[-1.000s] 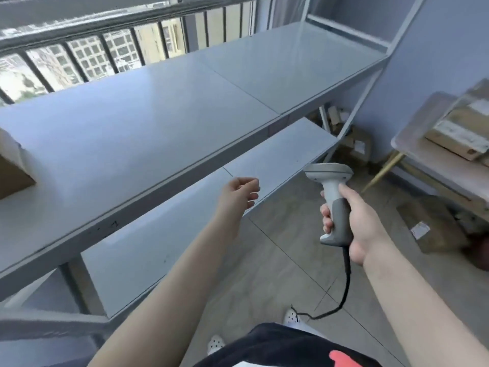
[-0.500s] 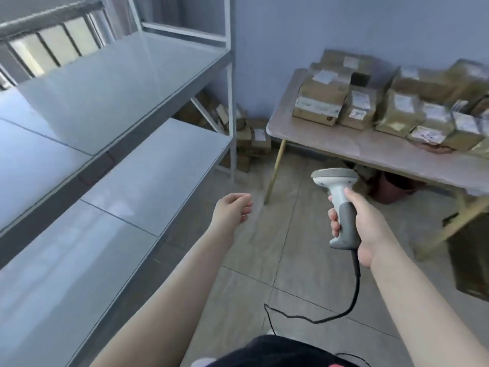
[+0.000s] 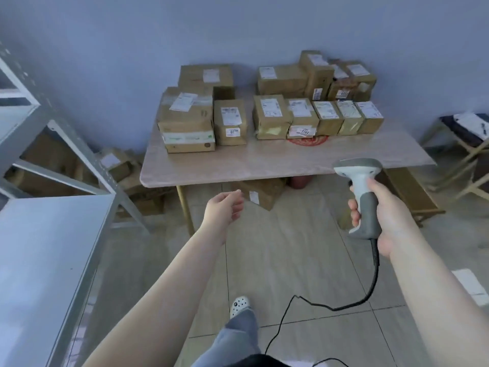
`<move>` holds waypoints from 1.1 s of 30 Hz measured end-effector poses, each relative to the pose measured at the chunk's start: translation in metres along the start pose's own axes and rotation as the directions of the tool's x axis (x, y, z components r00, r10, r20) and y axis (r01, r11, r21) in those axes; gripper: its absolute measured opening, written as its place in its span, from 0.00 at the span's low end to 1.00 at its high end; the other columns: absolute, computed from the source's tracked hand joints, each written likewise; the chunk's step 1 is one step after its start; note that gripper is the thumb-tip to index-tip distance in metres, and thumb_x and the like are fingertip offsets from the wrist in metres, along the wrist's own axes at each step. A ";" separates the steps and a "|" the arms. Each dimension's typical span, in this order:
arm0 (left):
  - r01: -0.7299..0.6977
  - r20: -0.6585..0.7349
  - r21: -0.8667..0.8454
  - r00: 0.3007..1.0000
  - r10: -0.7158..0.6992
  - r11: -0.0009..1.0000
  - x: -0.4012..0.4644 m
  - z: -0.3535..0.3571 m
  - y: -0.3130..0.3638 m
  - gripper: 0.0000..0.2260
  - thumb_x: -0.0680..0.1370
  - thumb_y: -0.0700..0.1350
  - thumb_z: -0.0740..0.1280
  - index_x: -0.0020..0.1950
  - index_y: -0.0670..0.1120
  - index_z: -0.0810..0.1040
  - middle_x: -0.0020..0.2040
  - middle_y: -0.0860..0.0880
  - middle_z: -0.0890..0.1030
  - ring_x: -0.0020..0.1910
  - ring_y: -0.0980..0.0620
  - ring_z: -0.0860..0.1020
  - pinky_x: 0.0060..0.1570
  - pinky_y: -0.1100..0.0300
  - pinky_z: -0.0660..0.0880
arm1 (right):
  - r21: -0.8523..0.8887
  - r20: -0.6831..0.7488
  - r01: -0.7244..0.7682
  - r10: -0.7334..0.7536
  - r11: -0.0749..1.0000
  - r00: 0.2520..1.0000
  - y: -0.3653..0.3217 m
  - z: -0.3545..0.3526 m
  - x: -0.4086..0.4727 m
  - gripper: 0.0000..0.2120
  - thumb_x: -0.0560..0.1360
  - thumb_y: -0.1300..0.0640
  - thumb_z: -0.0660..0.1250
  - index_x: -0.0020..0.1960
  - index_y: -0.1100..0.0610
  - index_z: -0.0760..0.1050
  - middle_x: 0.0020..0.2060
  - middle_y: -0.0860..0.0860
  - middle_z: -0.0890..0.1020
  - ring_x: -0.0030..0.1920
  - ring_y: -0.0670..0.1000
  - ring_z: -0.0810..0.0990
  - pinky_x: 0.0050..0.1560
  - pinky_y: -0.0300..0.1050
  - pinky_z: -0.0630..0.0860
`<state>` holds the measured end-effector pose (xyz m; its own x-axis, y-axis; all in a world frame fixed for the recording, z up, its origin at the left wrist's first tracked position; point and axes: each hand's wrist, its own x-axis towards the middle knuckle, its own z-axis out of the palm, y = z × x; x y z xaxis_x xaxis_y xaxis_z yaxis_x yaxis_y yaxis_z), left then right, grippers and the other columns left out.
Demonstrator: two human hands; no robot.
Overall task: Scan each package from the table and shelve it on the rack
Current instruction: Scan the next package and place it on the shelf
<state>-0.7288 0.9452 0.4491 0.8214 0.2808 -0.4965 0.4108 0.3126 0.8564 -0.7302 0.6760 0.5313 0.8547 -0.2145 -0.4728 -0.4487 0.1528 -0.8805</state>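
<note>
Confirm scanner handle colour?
Head view: barcode scanner has a dark grey grip, off-white head and neck.

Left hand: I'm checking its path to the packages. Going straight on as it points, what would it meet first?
Probably the table edge: the empty left hand sits lower and nearer than it, with only air between. Depth is unclear.

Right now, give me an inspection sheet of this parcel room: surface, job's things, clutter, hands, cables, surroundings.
Surface: pale table, front strip bare.
Job's things: taped brown packages crowd the table's back half, some stacked; grey rack at left.
Clutter: boxes on the floor under the table and behind the rack.
Hands: left hand holds nothing; right hand grips the scanner.
Cables: black cord trails across the floor.
Surroundings: blue wall, tiled floor.
</note>
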 end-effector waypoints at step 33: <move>0.393 0.197 0.059 0.897 -0.396 0.918 0.274 0.561 0.045 0.23 0.79 0.50 0.70 0.69 0.40 0.72 0.65 0.43 0.77 0.63 0.45 0.78 0.63 0.53 0.77 | 0.030 -0.239 -0.075 0.080 0.997 0.968 -0.216 -0.209 0.406 0.17 0.78 0.42 0.64 0.51 0.57 0.77 0.33 0.54 0.78 0.31 0.50 0.74 0.35 0.44 0.73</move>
<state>-0.2636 0.5272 0.4311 0.6518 -0.0513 -0.7567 0.7230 0.3432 0.5995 -0.3413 0.3543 0.5221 0.7288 -0.4258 -0.5363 -0.5037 0.1971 -0.8411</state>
